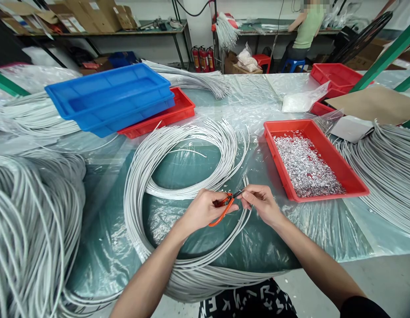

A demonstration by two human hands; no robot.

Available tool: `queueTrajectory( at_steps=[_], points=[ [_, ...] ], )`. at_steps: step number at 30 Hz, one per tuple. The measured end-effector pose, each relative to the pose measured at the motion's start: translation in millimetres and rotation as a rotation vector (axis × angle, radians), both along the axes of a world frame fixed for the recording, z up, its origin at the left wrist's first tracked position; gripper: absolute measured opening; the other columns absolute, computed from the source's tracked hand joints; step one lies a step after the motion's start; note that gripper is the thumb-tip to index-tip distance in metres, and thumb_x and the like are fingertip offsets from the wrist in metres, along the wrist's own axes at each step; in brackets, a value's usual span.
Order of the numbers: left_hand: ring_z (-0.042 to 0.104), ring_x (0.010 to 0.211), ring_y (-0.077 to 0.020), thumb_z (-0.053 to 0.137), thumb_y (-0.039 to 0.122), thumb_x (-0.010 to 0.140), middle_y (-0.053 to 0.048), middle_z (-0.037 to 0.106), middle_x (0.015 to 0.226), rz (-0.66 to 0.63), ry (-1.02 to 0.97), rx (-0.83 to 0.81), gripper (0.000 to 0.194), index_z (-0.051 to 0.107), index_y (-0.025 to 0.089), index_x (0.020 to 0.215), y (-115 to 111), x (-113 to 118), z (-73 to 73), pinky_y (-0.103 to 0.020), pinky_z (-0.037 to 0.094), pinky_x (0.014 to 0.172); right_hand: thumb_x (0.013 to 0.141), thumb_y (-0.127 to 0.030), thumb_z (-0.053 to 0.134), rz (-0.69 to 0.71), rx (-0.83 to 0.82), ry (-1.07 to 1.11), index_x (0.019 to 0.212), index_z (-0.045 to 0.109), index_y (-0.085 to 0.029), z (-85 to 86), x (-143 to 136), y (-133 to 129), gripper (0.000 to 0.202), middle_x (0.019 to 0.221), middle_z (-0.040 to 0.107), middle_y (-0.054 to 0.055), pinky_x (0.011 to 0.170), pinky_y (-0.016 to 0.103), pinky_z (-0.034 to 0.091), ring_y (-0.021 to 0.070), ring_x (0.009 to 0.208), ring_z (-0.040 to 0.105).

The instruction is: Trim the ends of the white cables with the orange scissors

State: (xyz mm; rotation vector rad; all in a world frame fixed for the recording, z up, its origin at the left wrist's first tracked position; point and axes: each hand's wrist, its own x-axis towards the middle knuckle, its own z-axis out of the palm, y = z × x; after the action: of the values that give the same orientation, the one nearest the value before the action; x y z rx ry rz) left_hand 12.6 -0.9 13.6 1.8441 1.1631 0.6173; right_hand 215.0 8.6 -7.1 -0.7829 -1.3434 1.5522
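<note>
My left hand is closed around a pair of orange-handled pliers, whose dark jaws point right toward my other fingertips. My right hand pinches several thin white cables near their ends, right at the jaws. Whether the jaws touch a cable end is too small to tell. A loose coil of white cables lies around and beyond my hands, its cut ends spread at the upper right. To the right stands a red tray with many small shiny metal pieces in it.
Grey cable piles lie at the left and the right. Blue trays rest on a red tray at the back left. A clear bag of white pieces lies behind. A person sits at the far bench.
</note>
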Motion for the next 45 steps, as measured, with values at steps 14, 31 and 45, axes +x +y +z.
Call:
queueTrajectory(
  at_steps=[14, 31, 45],
  points=[
    [0.021, 0.059, -0.0078, 0.069, 0.043, 0.082, 0.006, 0.026, 0.058, 0.010, -0.015, -0.054, 0.048, 0.040, 0.014, 0.056, -5.0, 5.4, -2.0, -0.021, 0.017, 0.050, 0.086, -0.009, 0.061, -0.522, 0.776, -0.409, 0.079, 0.064, -0.020, 0.3, -4.1, -12.4, 0.013, 0.057, 0.057, -0.001, 0.056, 0.028, 0.041, 0.0134, 0.057, 0.047],
    [0.027, 0.059, -0.0083, 0.065, 0.048, 0.084, 0.005, 0.033, 0.060, 0.026, -0.050, -0.017, 0.044, 0.052, 0.012, 0.061, 0.8, 5.5, -6.7, -0.021, 0.022, 0.052, 0.088, -0.028, 0.065, -0.444, 0.420, -0.331, 0.074, 0.069, -0.018, -3.5, -7.4, -10.9, 0.018, 0.064, 0.067, 0.002, 0.053, 0.026, 0.045, 0.0128, 0.054, 0.054],
    [0.048, 0.062, -0.0122, 0.066, 0.034, 0.082, -0.002, 0.057, 0.065, 0.182, -0.252, 0.038, 0.026, 0.066, 0.012, 0.070, -1.1, 8.3, -1.3, -0.021, 0.042, 0.060, 0.091, -0.029, 0.059, -0.383, 0.610, -0.505, 0.067, 0.062, -0.019, -19.4, -18.9, -18.0, 0.026, 0.054, 0.050, 0.000, 0.052, 0.027, 0.032, 0.0124, 0.050, 0.043]
  ],
)
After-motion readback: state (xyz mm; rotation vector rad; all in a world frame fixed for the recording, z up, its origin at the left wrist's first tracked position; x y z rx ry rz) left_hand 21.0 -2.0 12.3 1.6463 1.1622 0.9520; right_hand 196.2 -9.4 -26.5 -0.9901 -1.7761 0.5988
